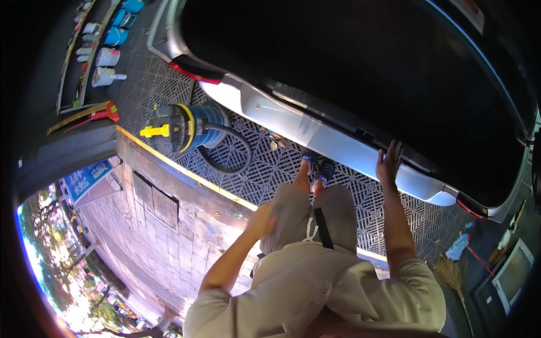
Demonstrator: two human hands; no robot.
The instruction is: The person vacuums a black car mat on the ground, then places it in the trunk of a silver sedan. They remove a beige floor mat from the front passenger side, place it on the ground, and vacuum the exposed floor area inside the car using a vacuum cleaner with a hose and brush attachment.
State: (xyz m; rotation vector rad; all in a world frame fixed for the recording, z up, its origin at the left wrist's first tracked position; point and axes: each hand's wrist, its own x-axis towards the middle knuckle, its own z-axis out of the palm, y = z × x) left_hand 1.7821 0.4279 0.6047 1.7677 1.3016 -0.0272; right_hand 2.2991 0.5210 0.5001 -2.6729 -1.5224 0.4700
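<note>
The rear of a silver car stands before me, its bumper (321,141) crossing the view at a slant between red tail lights. Above the bumper is a large, very dark area with little detail. My right hand (389,164) has its fingers apart and holds nothing; it is over the bumper's upper edge, whether touching cannot be told. My left hand (264,219) is blurred beside my left thigh, its fingers hard to make out. A wet-dry vacuum cleaner (186,129) with a blue drum, black head, yellow handle and black hose stands left of the bumper.
Grey plastic floor grating (262,177) lies under my feet, bordered by a yellow edge (190,173). Shelving (91,59) and several buckets (107,57) are at upper left, near a red dustpan (111,111). A straw broom (450,270) and a blue plastic bag (457,247) lie at right.
</note>
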